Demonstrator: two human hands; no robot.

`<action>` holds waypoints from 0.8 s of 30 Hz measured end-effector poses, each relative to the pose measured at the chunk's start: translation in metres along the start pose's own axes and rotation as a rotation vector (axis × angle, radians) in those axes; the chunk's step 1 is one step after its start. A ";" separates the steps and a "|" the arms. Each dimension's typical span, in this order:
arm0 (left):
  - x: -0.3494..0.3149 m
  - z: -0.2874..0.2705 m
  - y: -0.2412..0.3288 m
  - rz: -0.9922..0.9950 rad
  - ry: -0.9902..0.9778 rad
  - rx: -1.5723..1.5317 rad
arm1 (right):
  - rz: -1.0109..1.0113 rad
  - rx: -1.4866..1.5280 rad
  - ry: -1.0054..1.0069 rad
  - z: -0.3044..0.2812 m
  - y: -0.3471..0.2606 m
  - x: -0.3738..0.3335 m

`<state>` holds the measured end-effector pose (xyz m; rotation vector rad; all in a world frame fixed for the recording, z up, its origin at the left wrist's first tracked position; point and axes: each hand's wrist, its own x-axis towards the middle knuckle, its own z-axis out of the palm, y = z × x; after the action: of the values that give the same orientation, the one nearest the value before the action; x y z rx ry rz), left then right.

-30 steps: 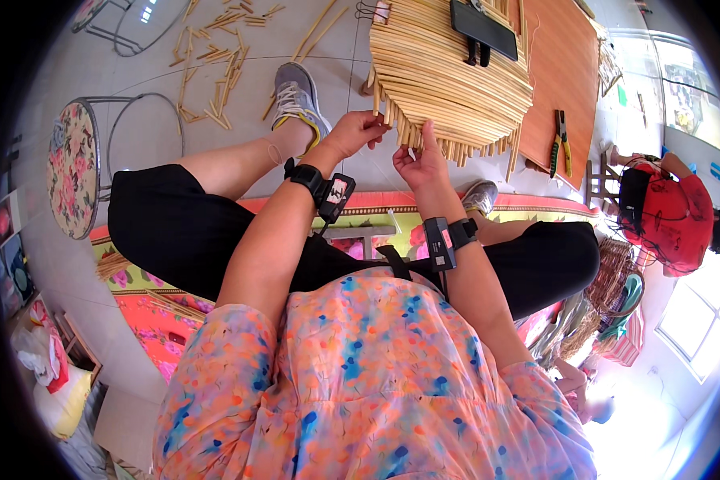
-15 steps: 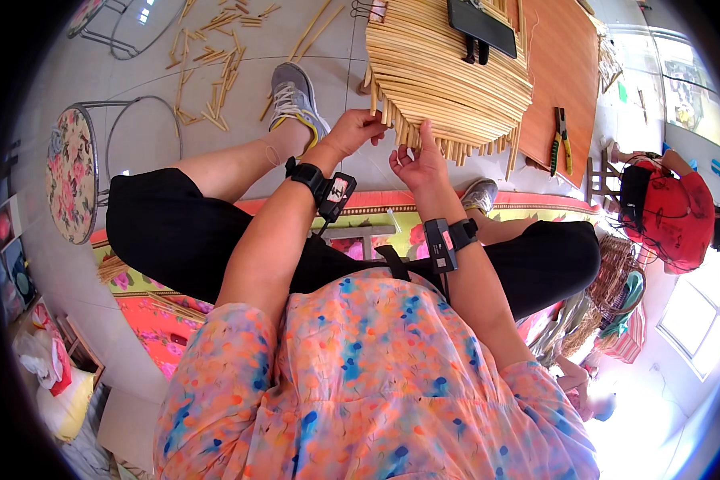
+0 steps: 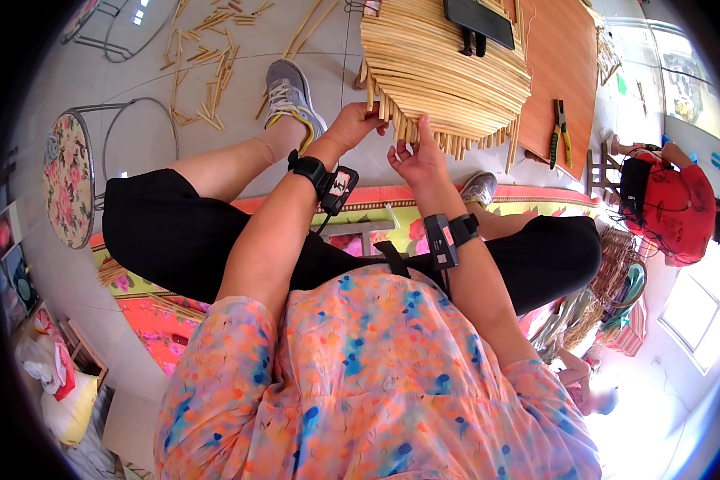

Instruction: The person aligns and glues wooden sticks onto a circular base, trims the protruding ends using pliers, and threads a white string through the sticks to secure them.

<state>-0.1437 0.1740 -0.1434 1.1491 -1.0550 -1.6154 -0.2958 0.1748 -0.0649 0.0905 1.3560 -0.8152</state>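
A woven mat of pale bamboo strips (image 3: 440,64) lies on the floor in front of me. My left hand (image 3: 354,126) grips the strip ends at its near left edge. My right hand (image 3: 416,156) pinches the ends of strips a little to the right on the same near edge. Both wrists carry black bands with small devices. My legs in black trousers are spread to both sides, and my grey shoe (image 3: 290,96) rests left of the mat.
Loose bamboo offcuts (image 3: 204,60) litter the floor at the upper left. A round flowered stool (image 3: 70,178) stands at left. Pliers (image 3: 562,132) lie on a brown board right of the mat. A person in red (image 3: 668,212) sits at right.
Both hands have stayed at the mat's near edge, shifting only slightly along the strip ends. The person in red has hardly moved.
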 end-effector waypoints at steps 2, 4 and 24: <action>0.000 0.002 0.005 -0.015 -0.004 0.042 | -0.002 -0.003 -0.013 -0.004 -0.001 0.003; 0.000 0.001 0.002 0.001 0.010 -0.020 | -0.001 -0.017 -0.016 -0.001 0.000 0.001; -0.003 0.024 0.028 -0.018 0.077 -0.022 | -0.007 0.000 0.012 0.003 -0.002 -0.002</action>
<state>-0.1619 0.1730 -0.1109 1.1994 -0.9778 -1.5801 -0.2947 0.1732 -0.0618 0.0908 1.3682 -0.8215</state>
